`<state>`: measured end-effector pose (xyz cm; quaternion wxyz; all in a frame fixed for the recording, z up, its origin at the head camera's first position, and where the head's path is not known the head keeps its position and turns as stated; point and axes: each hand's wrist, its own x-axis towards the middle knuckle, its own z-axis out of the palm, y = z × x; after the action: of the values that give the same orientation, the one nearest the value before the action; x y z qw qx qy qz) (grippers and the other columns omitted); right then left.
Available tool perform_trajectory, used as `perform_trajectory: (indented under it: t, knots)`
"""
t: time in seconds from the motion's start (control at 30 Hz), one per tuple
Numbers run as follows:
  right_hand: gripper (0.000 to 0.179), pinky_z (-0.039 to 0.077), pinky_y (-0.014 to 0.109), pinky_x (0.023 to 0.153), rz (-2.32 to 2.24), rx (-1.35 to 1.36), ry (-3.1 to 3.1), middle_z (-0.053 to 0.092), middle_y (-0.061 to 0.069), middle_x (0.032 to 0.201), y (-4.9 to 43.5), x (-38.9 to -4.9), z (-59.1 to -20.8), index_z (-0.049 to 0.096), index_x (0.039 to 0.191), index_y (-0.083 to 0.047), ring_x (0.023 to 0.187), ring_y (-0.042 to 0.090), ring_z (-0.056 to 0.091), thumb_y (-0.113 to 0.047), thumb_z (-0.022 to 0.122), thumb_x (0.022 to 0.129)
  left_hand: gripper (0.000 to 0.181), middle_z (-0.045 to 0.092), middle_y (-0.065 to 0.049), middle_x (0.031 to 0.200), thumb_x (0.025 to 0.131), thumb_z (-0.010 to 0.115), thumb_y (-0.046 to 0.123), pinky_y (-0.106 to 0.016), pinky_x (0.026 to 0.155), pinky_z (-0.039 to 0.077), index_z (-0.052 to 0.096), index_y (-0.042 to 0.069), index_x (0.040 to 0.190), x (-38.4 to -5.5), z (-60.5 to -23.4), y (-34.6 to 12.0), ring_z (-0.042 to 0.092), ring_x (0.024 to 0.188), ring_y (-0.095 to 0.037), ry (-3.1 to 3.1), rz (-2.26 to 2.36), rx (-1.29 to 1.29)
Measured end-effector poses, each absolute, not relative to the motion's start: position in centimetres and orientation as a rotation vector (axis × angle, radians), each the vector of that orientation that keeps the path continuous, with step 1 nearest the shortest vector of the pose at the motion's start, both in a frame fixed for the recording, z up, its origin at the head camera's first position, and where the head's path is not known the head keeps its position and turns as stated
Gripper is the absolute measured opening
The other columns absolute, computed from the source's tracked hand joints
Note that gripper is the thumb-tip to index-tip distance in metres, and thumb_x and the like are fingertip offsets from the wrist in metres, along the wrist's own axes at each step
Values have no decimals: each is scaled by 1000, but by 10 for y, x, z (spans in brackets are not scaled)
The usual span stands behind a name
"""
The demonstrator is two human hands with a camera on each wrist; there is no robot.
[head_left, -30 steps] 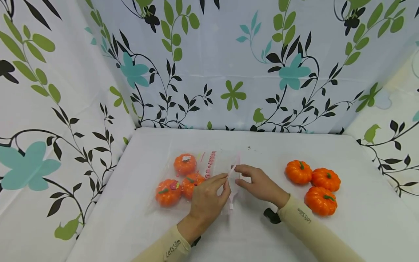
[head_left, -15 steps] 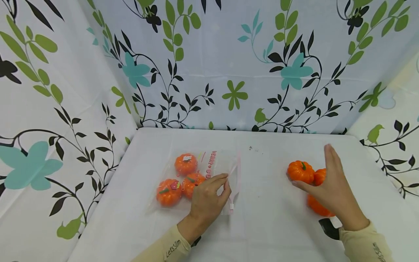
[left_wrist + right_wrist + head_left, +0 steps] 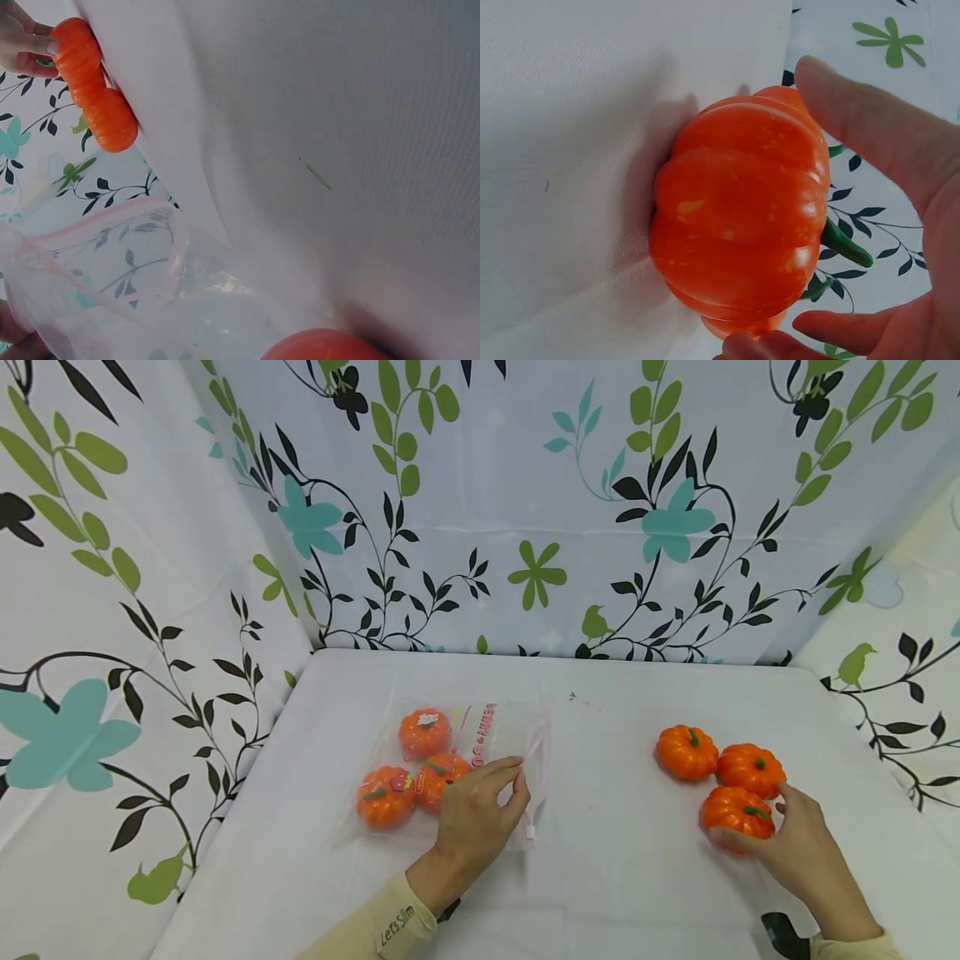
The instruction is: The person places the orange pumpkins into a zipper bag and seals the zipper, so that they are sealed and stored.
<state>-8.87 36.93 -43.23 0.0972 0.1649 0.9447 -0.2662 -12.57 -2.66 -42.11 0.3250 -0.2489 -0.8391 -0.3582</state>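
Taking 12 o'clock as straight away from the person, the squat, ribbed, glossy orange pumpkin with a green stem (image 3: 738, 814) lies at about 10 o'clock from the right hand (image 3: 806, 852), by far the nearer hand. It is wider than tall, its stem leaning toward 3 o'clock. Two more orange pumpkins (image 3: 686, 752) sit close by, one at 12 o'clock from it and the other at about 10.

The right hand's fingers are spread wide, the thumb on the near side and the other fingers round the 2 o'clock side; I cannot tell how firmly they touch it, if at all.

At 9 o'clock, well apart on the white table (image 3: 600, 877), lies a clear plastic zip bag with red print (image 3: 517, 722), long axis from 9 to 3, its pink-edged mouth at 3. Three bagged pumpkins (image 3: 386, 797) rest inside. The left hand (image 3: 480, 814) pinches the mouth's edge between thumb and finger.
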Motion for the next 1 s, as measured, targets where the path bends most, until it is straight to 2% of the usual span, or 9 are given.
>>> perform_trajectory:
  t: [0.1, 0.23, 0.5, 0.63, 0.8, 1.0]
  knots:
    - [138, 39, 74, 95, -779, 561, 2783, 17, 48, 139, 368, -88, -436, 10, 147, 23, 120, 62, 31, -71, 76, 73, 14, 77, -6, 98, 82, 77, 5, -30, 77, 59, 80, 1, 95, -126, -423, -26, 75, 90, -19, -2213, -929, -645]
    - [133, 37, 75, 97, -796, 548, 2789, 22, 48, 137, 367, -86, -441, 16, 147, 22, 120, 62, 31, -70, 77, 73, 14, 77, -5, 99, 82, 77, 6, -30, 78, 59, 80, 2, 96, -125, -424, -26, 75, 90, -17, -2231, -920, -634]
    - [127, 37, 73, 98, -849, 504, 2758, 33, 45, 135, 361, -87, -446, 21, 144, 23, 119, 58, 37, -66, 79, 74, 13, 77, -6, 98, 83, 77, 6, -30, 77, 59, 80, 1, 94, -124, -423, -25, 75, 89, -18, -2257, -906, -635]
    - [120, 40, 71, 97, -914, 374, 2772, 33, 43, 137, 347, -89, -442, 25, 145, 21, 120, 55, 39, -60, 81, 76, 10, 77, -5, 97, 82, 77, 6, -31, 76, 60, 80, 2, 90, -124, -422, -25, 75, 88, -18, -2272, -897, -639]
    - [104, 49, 63, 93, -1040, 131, 2857, 37, 36, 136, 315, -91, -436, 37, 143, 14, 117, 50, 48, -46, 87, 75, 6, 77, -4, 98, 82, 77, 6, -30, 74, 60, 80, 5, 86, -123, -421, -24, 75, 88, -17, -2294, -892, -639]
    - [90, 53, 55, 92, -1181, -77, 2863, 43, 24, 135, 277, -105, -431, 45, 145, 0, 119, 40, 50, -35, 89, 76, 6, 77, -3, 98, 82, 78, 8, -30, 73, 60, 81, 5, 86, -122, -422, -23, 75, 87, -17, -2312, -870, -639]
